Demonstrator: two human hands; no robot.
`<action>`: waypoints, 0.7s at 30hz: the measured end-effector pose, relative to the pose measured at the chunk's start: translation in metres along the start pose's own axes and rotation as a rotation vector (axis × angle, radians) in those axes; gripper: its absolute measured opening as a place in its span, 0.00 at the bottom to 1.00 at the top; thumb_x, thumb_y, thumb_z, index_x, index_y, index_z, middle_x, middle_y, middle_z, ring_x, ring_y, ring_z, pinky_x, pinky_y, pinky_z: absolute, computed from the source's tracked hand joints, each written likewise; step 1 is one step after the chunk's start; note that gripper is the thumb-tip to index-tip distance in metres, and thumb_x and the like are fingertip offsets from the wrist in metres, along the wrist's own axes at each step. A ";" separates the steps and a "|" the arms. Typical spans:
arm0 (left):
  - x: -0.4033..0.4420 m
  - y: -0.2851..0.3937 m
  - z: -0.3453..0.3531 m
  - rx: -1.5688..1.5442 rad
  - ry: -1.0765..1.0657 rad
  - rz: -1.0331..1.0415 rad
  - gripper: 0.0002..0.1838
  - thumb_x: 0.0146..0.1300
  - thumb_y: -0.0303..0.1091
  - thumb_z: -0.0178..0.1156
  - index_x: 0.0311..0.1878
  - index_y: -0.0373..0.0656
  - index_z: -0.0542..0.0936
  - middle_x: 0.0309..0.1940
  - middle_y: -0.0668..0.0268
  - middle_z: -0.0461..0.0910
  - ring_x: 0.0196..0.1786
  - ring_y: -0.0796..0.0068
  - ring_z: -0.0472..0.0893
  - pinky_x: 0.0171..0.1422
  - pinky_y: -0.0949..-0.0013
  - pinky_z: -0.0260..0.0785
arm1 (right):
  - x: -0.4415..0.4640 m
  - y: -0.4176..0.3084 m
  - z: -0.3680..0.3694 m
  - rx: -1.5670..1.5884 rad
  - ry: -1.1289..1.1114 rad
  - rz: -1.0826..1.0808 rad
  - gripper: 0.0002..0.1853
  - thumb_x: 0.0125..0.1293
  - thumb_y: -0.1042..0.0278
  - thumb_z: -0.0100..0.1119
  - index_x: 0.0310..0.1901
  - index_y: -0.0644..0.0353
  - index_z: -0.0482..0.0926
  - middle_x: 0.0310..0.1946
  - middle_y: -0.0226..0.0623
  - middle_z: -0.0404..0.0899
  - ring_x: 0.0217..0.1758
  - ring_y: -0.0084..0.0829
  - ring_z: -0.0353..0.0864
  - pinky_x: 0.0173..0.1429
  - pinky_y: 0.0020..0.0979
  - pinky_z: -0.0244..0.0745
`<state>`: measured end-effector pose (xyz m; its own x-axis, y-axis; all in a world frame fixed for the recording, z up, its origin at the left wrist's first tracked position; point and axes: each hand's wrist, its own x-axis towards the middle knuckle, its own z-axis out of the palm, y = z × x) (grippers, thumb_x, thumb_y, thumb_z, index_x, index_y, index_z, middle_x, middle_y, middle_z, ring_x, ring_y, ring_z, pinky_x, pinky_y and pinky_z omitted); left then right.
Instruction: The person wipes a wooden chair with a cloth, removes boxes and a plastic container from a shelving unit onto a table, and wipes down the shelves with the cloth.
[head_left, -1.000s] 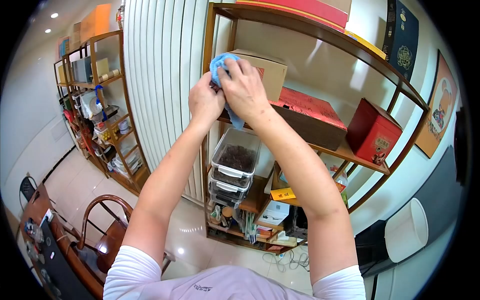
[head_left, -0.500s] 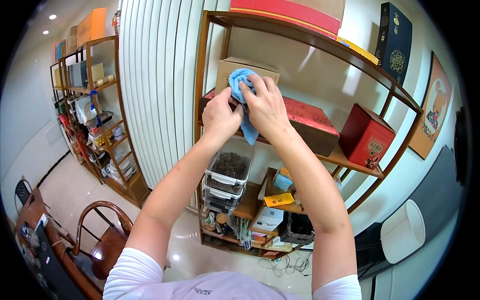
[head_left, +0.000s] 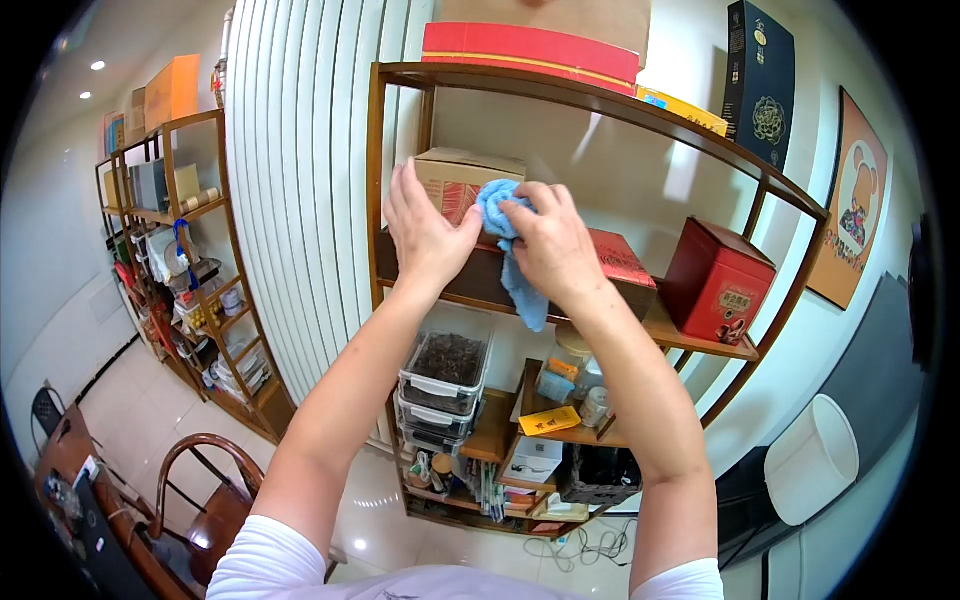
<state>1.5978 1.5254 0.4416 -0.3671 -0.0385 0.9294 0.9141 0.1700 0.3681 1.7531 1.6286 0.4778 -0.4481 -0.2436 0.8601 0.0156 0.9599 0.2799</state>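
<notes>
1. One right hand (head_left: 556, 240) was clamped on one blue cloth (head_left: 500, 208), whose loose end hung down; one left hand (head_left: 428, 238) stood open, its thumb just beside the cloth; whether they touched, I could not tell.
2. One cardboard box (head_left: 468, 165) stood behind the cloth; one red canister (head_left: 722, 282) stood farther right, on the shelf (head_left: 692, 336).
3. Three clear tubs (head_left: 440, 388) were stacked below; the top one held dark, loose material.
4. One black basket (head_left: 600, 490) sat lower; its contents were unclear.
</notes>
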 end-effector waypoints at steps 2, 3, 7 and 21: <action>-0.003 0.008 0.011 0.041 -0.016 -0.077 0.63 0.51 0.51 0.78 0.79 0.30 0.50 0.75 0.36 0.56 0.78 0.36 0.56 0.81 0.44 0.50 | 0.000 0.009 -0.015 -0.002 0.012 0.038 0.20 0.50 0.83 0.64 0.48 0.61 0.86 0.53 0.46 0.80 0.57 0.50 0.77 0.63 0.43 0.77; -0.001 0.014 0.014 0.079 -0.030 -0.150 0.68 0.49 0.57 0.80 0.80 0.30 0.48 0.77 0.34 0.53 0.80 0.36 0.54 0.82 0.44 0.49 | 0.000 0.014 -0.022 0.001 0.023 0.059 0.20 0.50 0.83 0.64 0.48 0.61 0.86 0.52 0.45 0.80 0.56 0.49 0.77 0.64 0.43 0.77; 0.006 0.039 0.011 0.175 -0.133 -0.305 0.85 0.35 0.69 0.82 0.82 0.33 0.35 0.80 0.32 0.42 0.82 0.33 0.47 0.83 0.38 0.44 | -0.003 0.040 -0.035 0.019 0.121 0.182 0.19 0.52 0.80 0.64 0.48 0.60 0.87 0.51 0.46 0.81 0.56 0.50 0.78 0.65 0.44 0.76; 0.015 0.052 0.025 0.312 -0.172 -0.408 0.84 0.33 0.59 0.85 0.83 0.43 0.34 0.76 0.36 0.50 0.79 0.35 0.53 0.79 0.35 0.51 | -0.016 0.078 -0.062 0.203 0.230 0.469 0.18 0.54 0.73 0.62 0.48 0.63 0.88 0.43 0.47 0.84 0.49 0.49 0.84 0.59 0.41 0.77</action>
<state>1.6357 1.5579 0.4741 -0.7281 -0.0049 0.6854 0.6066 0.4608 0.6478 1.8175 1.6985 0.5121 -0.2278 0.2141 0.9499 -0.0166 0.9745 -0.2237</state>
